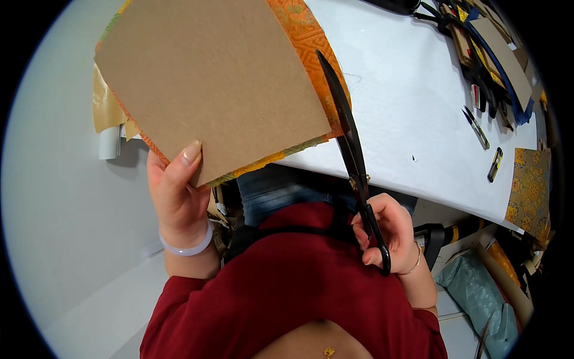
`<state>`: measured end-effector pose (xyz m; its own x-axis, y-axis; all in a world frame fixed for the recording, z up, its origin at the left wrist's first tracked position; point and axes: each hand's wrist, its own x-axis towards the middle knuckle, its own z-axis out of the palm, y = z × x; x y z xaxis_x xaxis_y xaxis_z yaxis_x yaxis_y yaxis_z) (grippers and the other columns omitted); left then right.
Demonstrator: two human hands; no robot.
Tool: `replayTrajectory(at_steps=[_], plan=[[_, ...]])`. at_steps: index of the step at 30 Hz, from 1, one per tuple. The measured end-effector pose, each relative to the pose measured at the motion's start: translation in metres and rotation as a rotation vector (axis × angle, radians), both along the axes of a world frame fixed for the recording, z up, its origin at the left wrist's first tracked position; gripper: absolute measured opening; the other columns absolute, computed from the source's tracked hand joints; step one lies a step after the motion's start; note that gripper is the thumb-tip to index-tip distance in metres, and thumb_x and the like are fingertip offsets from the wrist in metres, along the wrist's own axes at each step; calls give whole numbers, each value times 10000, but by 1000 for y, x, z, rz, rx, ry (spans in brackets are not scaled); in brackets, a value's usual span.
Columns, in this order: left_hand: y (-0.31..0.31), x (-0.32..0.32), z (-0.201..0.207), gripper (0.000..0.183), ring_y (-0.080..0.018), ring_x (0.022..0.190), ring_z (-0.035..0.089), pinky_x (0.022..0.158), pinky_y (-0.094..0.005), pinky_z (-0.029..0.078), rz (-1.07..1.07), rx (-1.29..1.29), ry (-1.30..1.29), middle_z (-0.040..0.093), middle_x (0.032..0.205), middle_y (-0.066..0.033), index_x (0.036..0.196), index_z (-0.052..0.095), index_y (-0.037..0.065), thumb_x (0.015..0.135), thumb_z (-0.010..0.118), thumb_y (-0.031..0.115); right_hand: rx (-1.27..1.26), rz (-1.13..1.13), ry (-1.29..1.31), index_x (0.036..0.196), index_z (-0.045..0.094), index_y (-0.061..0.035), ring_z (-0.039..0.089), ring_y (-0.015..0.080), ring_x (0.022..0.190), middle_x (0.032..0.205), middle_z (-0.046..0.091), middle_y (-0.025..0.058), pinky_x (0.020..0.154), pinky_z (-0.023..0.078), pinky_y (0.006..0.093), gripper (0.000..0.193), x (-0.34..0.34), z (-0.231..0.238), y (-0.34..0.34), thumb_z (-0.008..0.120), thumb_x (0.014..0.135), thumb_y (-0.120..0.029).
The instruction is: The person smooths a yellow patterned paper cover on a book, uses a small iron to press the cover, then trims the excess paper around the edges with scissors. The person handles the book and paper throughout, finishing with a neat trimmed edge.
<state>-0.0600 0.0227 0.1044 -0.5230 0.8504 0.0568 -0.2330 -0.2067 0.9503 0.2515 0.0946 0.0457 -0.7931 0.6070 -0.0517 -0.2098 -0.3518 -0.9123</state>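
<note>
My left hand (179, 179) grips the lower left corner of a brown board (215, 78), thumb on its face and fingers behind. Orange patterned brocade fabric (310, 45) shows past the board's right side, with a narrow, uneven strip of it along the lower edge. My right hand (388, 230) is closed round the handles of large black scissors (353, 140). Their long blades point up and away along the orange fabric margin, one lying over it near the board's lower right corner. The other blade is partly hidden under the fabric.
A white table (400, 90) extends behind the board. Tools and board pieces crowd its far right, with a utility knife (476, 127) and a small black cutter (495, 164) nearer. Patterned fabric (529, 191) overhangs the right edge. A grey-green fabric bundle (478, 293) lies below.
</note>
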Motion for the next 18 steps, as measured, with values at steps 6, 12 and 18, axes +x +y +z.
replayTrajectory(at_steps=[6, 12, 18], plan=[[-2, -3, -2, 579, -273, 1225, 568, 991, -411, 506, 5, 21, -15, 520, 1361, -138, 1441, 382, 52, 893, 561, 111, 38, -8, -35, 1065, 554, 18, 514, 60, 645, 792, 569, 13, 562, 383, 199, 569, 0, 1, 0, 921, 716, -242], [-4, -7, -2, 567, -269, 1222, 566, 968, -401, 518, -23, 24, -36, 523, 1352, -134, 1442, 385, 70, 901, 551, 96, 87, -44, -47, 1026, 569, 7, 491, 50, 627, 758, 563, -1, 547, 360, 196, 536, -3, 1, 0, 917, 721, -264], [-4, -6, -3, 567, -273, 1221, 566, 967, -404, 516, 1, 29, -4, 514, 1360, -138, 1452, 376, 72, 904, 525, 87, 120, -53, -76, 1018, 576, 7, 461, 36, 591, 711, 556, -13, 516, 334, 195, 511, -3, 0, -1, 907, 734, -260]])
